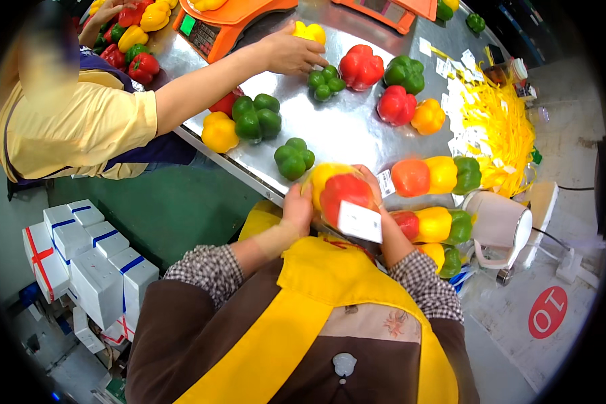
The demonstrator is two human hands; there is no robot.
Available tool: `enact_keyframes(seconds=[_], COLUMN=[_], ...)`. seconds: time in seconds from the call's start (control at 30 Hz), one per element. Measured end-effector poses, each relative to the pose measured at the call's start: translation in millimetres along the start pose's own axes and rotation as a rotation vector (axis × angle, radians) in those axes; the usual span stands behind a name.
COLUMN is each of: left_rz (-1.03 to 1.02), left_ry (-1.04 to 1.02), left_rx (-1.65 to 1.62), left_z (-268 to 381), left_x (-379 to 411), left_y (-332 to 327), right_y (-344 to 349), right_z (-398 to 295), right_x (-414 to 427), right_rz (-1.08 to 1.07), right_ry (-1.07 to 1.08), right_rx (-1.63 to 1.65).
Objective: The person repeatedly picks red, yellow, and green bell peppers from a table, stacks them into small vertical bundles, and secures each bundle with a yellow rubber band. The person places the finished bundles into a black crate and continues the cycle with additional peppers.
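Between my two hands is a pack of bell peppers (344,191), a yellow one and a red one showing, with a white label (359,222) that bears writing. My left hand (299,208) grips its left side. Around the right side curls my right hand (371,184), partly hidden by the pack. Just left of the pack, a loose green bell pepper (294,159) sits on the metal table (328,132). To the right lies a row of an orange, a yellow and a green pepper (437,177), with a white label at its near end. Similar rows (433,225) lie below it.
A co-worker's hand (295,53) touches a yellow pepper beyond several loose peppers. Orange scales (222,30) stand at the back. Yellow tape strips with white labels (500,136) are heaped right, near a pale kettle-like jug (497,224). White foam boxes (93,272) are stacked at lower left.
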State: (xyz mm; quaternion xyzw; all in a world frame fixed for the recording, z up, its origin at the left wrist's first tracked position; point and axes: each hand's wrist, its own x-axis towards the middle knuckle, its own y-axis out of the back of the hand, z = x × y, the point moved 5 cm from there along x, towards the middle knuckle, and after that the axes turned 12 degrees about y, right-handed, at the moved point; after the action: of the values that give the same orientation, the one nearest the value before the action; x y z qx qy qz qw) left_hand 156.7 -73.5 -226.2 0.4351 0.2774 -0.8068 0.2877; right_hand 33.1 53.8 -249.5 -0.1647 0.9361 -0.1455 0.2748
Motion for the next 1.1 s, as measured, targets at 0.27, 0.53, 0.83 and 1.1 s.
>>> enact_keyframes(seconds=[0.27, 0.53, 0.83, 1.1], left_rz=[-0.122, -0.296, -0.054, 0.138], left_ry=[0.111, 0.138, 0.232, 0.161], left_rx=[-0.209, -0.299, -0.438, -0.245], left_z=[98.2, 115.1, 78.9, 57.9], left_x=[-102.1, -67.3, -0.3, 41.6], left_y=[-12.0, 26.3, 50.4, 53.4], right_y=[-82.6, -104.4, -88.4, -82.2], right_z=[-93.1, -50.5, -2.4, -4.1], right_x=[-18.4, 39.0, 40.9, 28.8], right_rz=[-0.147, -0.263, -0.195, -0.21], right_ry=[-0.061, -0.258, -0.314, -0.493], right_rx=[-0.086, -0.1, -0.321, -0.042])
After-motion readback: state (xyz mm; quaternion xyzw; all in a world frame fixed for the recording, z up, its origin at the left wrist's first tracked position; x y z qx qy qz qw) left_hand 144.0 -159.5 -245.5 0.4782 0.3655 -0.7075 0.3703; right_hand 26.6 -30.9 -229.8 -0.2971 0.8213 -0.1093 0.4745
